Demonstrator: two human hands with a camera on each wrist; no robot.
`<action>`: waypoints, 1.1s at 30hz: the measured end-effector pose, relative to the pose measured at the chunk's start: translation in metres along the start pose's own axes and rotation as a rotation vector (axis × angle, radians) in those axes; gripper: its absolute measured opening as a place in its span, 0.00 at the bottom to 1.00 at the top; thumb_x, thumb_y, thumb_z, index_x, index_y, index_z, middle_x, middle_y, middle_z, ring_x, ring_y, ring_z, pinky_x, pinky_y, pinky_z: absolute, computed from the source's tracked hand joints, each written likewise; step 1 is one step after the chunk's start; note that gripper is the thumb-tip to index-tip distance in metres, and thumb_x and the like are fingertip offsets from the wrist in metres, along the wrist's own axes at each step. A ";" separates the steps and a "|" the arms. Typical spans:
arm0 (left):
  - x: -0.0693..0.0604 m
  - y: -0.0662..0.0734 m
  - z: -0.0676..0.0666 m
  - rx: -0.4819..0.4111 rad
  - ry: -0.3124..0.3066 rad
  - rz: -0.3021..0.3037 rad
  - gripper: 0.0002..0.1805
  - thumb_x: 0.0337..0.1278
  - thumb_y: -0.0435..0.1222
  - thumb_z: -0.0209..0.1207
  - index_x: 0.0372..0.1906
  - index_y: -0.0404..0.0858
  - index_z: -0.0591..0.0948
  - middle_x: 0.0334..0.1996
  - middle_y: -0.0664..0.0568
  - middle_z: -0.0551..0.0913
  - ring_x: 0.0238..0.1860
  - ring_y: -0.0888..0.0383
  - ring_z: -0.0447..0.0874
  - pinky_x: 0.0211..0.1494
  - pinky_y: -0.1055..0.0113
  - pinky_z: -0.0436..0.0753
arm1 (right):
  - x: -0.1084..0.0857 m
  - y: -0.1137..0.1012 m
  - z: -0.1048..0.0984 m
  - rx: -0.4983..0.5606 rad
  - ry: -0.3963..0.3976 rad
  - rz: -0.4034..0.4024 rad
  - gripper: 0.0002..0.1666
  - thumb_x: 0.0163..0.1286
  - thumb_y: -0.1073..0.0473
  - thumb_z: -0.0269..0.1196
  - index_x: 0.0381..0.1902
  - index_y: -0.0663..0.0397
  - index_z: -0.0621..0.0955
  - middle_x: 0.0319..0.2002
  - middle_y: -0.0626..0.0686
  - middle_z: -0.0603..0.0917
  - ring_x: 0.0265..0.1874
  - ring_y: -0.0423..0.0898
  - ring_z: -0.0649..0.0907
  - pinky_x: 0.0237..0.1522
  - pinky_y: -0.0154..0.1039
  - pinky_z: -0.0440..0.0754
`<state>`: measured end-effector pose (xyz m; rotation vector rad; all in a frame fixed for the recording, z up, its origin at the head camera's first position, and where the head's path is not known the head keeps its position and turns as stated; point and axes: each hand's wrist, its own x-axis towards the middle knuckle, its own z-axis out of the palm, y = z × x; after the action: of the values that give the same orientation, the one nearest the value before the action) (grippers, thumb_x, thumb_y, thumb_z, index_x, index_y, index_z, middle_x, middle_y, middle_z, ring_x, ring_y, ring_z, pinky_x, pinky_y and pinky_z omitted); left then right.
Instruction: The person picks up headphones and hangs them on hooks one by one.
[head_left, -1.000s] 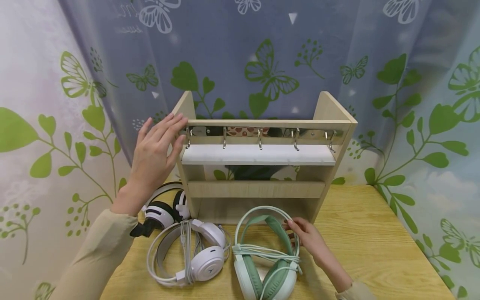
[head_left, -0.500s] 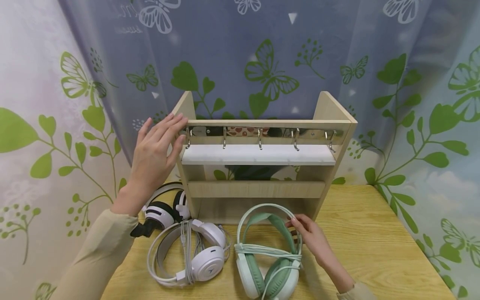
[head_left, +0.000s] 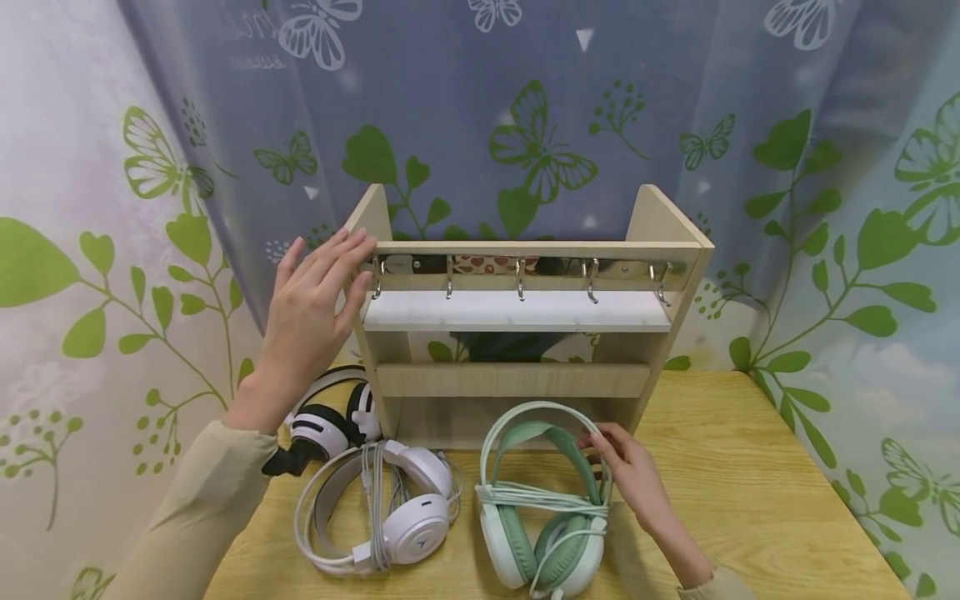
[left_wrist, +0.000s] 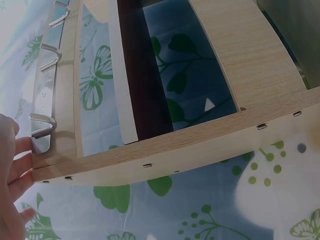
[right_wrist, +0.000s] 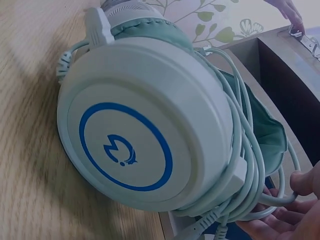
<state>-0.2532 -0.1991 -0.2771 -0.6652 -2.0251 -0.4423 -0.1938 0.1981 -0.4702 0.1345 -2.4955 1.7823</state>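
Observation:
The left hand (head_left: 309, 312) rests with extended fingers on the upper left corner of a wooden rack (head_left: 513, 380); in the left wrist view its fingertips touch the rack's side edge. A metal strip with several hooks (head_left: 521, 279) runs along the rack's top bar. At the front right, the right hand (head_left: 636, 475) pinches the headband of the mint green headphones (head_left: 495, 546), which are tilted up in front of the rack. Wound cable (right_wrist: 252, 150) wraps across them, beside the right hand (right_wrist: 295, 210) in the right wrist view.
White headphones (head_left: 415, 529) with a bundled cable lie on the wooden table (head_left: 750, 500) left of the green pair. Black and white headphones (head_left: 318, 429) sit behind them, against the rack's left side. A patterned curtain (head_left: 450, 100) hangs behind.
The right hand and the green headphones have moved slightly right and up toward the rack, with the headband raised a little. The left hand has stayed on the rack.

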 end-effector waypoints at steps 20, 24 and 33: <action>0.000 0.000 0.000 0.028 0.004 0.019 0.21 0.74 0.38 0.55 0.67 0.40 0.78 0.67 0.47 0.78 0.71 0.49 0.72 0.81 0.47 0.51 | -0.003 -0.005 -0.011 -0.070 0.079 -0.112 0.16 0.82 0.61 0.52 0.58 0.65 0.78 0.45 0.62 0.87 0.38 0.42 0.88 0.41 0.40 0.84; -0.001 0.000 0.000 0.033 0.000 0.020 0.21 0.74 0.38 0.55 0.68 0.40 0.78 0.67 0.47 0.78 0.71 0.49 0.72 0.81 0.47 0.51 | -0.004 -0.004 -0.013 -0.098 0.090 -0.120 0.16 0.82 0.60 0.51 0.58 0.65 0.78 0.45 0.61 0.88 0.38 0.41 0.88 0.42 0.39 0.84; -0.001 -0.001 0.000 0.028 0.001 0.017 0.21 0.74 0.38 0.55 0.67 0.40 0.78 0.67 0.47 0.78 0.71 0.49 0.72 0.81 0.47 0.50 | -0.005 -0.005 -0.017 -0.076 0.107 -0.120 0.17 0.82 0.59 0.51 0.58 0.65 0.78 0.46 0.62 0.87 0.39 0.39 0.86 0.42 0.40 0.84</action>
<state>-0.2534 -0.1996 -0.2783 -0.6645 -2.0198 -0.4039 -0.1878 0.2130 -0.4610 0.1762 -2.4221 1.6030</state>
